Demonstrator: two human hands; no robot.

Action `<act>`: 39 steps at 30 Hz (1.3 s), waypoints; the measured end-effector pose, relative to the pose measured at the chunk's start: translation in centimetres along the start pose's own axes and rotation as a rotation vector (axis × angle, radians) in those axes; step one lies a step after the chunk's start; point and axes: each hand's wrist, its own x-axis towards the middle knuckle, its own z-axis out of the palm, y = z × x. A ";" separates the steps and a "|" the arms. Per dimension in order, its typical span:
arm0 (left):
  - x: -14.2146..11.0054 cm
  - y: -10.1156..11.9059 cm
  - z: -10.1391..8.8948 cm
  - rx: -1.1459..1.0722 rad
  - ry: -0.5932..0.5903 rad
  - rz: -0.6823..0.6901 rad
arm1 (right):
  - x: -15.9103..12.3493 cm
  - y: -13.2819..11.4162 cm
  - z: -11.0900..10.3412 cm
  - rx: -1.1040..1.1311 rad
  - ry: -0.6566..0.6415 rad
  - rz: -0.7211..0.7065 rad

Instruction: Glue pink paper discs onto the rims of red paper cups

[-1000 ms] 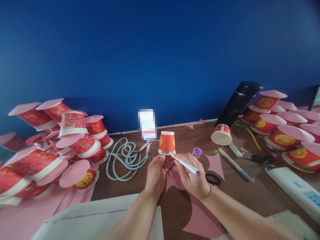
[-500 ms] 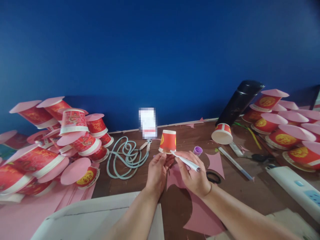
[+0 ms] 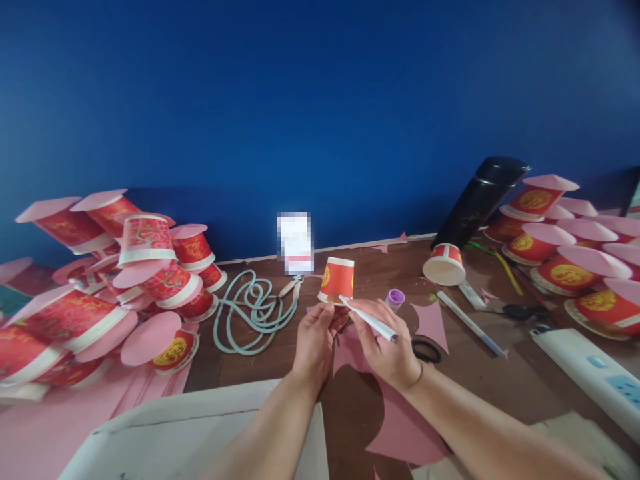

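A red paper cup with gold emblems stands upside down in the grasp of my left hand, whose fingers close on its lower rim. My right hand is closed around a white marker pen. The pen slants up to the left, its tip at the cup's lower right side; whether it touches is too small to tell. Under my hands lies cut pink paper. A purple-topped glue stick stands just beyond my right hand, and black scissor handles show beside it.
Paper cups with pink cone tops crowd the left and right. A black flask leans on the blue wall. A coiled cord with a badge, a loose cup, a second pen and a power strip lie around.
The cup tilts slightly and sits a little to the right of before. The pen tip has shifted up slightly against the cup. Both hands keep their hold.
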 end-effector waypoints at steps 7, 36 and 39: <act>-0.1 0.0 -0.1 -0.001 0.006 0.012 | 0.1 -0.1 0.0 -0.039 0.018 0.016; -0.6 0.3 0.2 -0.017 -0.065 -0.003 | 0.0 -1.1 -0.2 -0.097 -0.005 0.007; -0.5 0.4 0.2 -0.047 -0.047 -0.009 | 0.1 -1.2 -0.2 -0.100 0.016 0.007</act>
